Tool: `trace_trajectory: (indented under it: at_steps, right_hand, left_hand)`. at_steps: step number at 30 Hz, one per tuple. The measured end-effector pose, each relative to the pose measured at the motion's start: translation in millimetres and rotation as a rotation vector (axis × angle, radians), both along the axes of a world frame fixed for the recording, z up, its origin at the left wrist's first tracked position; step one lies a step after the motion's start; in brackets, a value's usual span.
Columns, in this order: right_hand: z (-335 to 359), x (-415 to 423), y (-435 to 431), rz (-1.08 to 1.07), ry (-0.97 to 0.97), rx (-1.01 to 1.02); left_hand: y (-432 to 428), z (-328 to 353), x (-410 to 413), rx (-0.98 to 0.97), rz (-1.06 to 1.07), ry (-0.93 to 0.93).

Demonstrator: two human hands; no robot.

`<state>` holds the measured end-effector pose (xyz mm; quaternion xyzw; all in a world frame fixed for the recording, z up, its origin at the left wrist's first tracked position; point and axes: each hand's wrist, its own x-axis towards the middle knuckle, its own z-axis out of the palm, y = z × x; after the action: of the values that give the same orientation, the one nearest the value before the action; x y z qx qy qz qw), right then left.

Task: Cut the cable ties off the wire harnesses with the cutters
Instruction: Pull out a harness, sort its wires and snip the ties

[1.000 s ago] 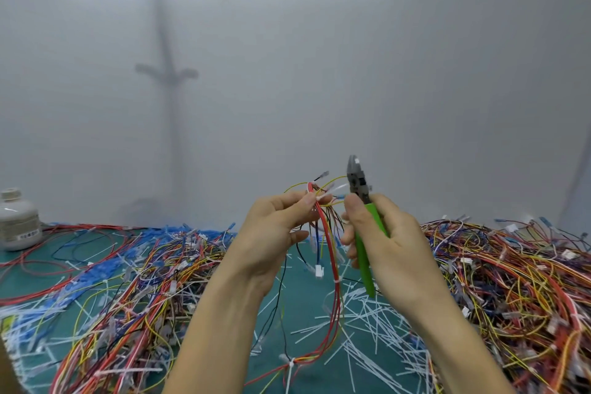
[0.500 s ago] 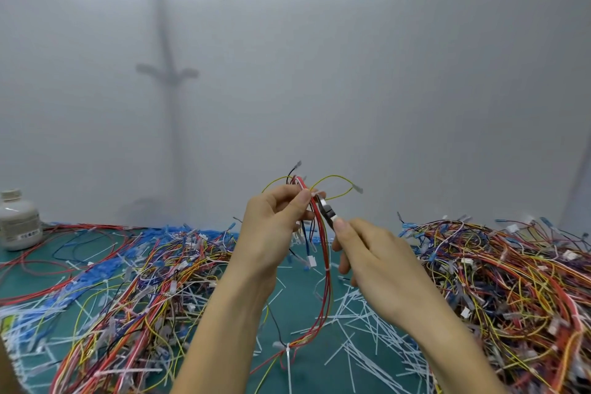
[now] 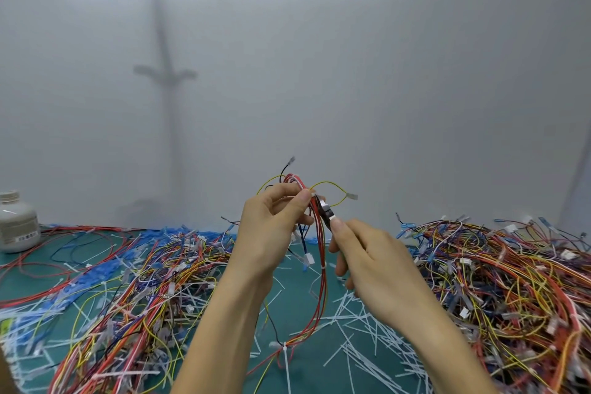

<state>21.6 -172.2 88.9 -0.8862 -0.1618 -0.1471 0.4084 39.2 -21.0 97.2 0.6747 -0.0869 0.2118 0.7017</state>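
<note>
My left hand [image 3: 271, 227] pinches the top of a wire harness [image 3: 319, 269] of red, yellow and black wires, held up above the green mat. The harness hangs down to a white cable tie [image 3: 284, 349] near the mat. My right hand [image 3: 367, 261] grips the cutters [image 3: 326, 213]. Only the dark metal jaws show past my fingers, and they sit against the wires just under my left thumb. The green handles are hidden inside my right hand. A small white tie [image 3: 323, 266] wraps the harness lower down.
Heaps of tangled wire harnesses lie left [image 3: 134, 304] and right [image 3: 499, 291] on the green mat [image 3: 307, 371]. Cut white ties [image 3: 367, 339] litter the middle. A white bottle [image 3: 17, 222] stands at the far left. A plain grey wall rises behind.
My right hand turned the cutters from upright to pointing at the harness and brought the jaws onto the wires by my left thumb. My left hand lifted the harness slightly.
</note>
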Motion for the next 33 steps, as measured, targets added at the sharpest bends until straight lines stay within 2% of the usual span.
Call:
trace_trajectory:
  at_steps: [33]
  right_hand:
    - [-4, 4, 2, 0.012, 0.077, 0.07]
  left_hand:
    - [-12, 1, -4, -0.016, -0.009, 0.131]
